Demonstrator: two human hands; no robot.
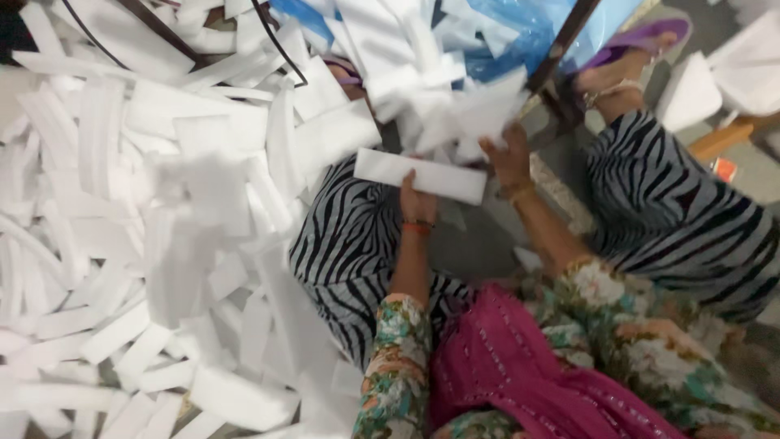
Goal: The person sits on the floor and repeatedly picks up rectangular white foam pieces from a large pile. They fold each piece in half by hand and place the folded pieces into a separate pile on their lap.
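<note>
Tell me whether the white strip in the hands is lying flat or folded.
Flat. The white strip is stretched out as one long rectangle, level across the lap, left hand under its middle, right hand at its far end; no crease shows.

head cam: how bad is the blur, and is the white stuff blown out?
Head view: motion blur smears the whole frame, worst on the white strip pile at left, where edges merge. The whites are near clipped, with little surface detail. The left hand holding a white strip and the right hand are soft but readable. Lighting is flat, with no hard shadows or glare.
</note>
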